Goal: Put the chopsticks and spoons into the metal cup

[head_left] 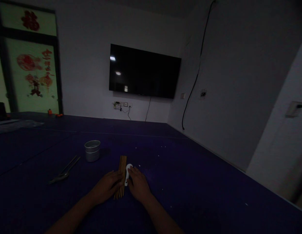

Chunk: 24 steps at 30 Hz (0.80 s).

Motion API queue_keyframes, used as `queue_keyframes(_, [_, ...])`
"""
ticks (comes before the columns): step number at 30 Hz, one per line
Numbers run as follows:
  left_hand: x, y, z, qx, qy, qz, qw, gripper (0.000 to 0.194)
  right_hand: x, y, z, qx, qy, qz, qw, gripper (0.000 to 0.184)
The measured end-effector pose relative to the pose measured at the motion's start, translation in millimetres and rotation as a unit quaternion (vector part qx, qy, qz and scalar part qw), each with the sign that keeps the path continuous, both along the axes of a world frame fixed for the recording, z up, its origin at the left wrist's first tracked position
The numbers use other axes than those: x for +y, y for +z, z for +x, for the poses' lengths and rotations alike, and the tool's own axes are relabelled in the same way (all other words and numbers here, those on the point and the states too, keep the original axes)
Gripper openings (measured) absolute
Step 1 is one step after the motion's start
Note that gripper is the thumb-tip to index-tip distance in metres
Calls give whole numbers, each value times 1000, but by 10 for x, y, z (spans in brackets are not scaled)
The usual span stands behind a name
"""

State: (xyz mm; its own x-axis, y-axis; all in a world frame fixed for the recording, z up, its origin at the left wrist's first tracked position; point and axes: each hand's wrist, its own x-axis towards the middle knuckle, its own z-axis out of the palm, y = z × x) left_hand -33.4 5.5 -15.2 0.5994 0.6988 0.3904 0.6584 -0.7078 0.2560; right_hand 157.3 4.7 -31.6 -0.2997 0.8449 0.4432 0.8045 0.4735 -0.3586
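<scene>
My left hand (pixel 111 184) touches the chopsticks (pixel 123 166) at its right, my right hand (pixel 140 186) the white spoon (pixel 128 171) at its left, gripping or not I cannot tell; the former should be light, stiff, best gathered mid-length, the latter slick, best held by its handle.

At seven o'clock in the view, several slim, yellowish-brown chopsticks (pixel 123 178) are laid side by side in a tight row, their far ends pointed nearly toward twelve o'clock and their middles partly covered. Just beside them, at three o'clock, a short white spoon (pixel 127 175) is set nearly parallel, its broader, rounded end turned toward twelve o'clock and partly hidden.
</scene>
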Motion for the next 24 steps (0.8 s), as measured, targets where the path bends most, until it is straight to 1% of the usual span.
queue_keyframes(5, [-12, 31, 6, -1, 13, -1, 1000, 36, 4, 18, -1, -11, 7, -13, 1000, 47])
queue_keyframes(13, [11, -8, -8, 5, 26, -2, 1000, 37, -8, 0, 1, -8, 1, -3, 1000, 46])
queue_keyframes(15, [2, 2, 8, 3, 21, 8, 1000, 37, -12, 2, 1, -6, 2, 0, 1000, 46])
queue_keyframes(17, [-3, 29, 23, -6, 25, 35, 999, 37, -19, 11, 1, -1, 5, 8, 1000, 46])
queue_keyframes(18, [-2, 52, 21, -11, 41, 51, 998, 36, -25, 19, 0, 2, 7, 12, 1000, 46])
queue_keyframes(19, [2, 83, 8, -15, 75, 69, 995, 36, -33, 29, -2, 7, 9, 17, 1000, 45])
queue_keyframes(21, [16, 170, -69, -18, 185, 108, 977, 42, -56, 59, -9, 16, 11, 26, 999, 44])
queue_keyframes(22, [23, 224, -137, -15, 254, 126, 959, 45, -70, 79, -14, 21, 11, 31, 999, 43])
queue_keyframes(24, [31, 340, -321, 5, 367, 155, 917, 42, -99, 123, -25, 28, 11, 38, 999, 42])
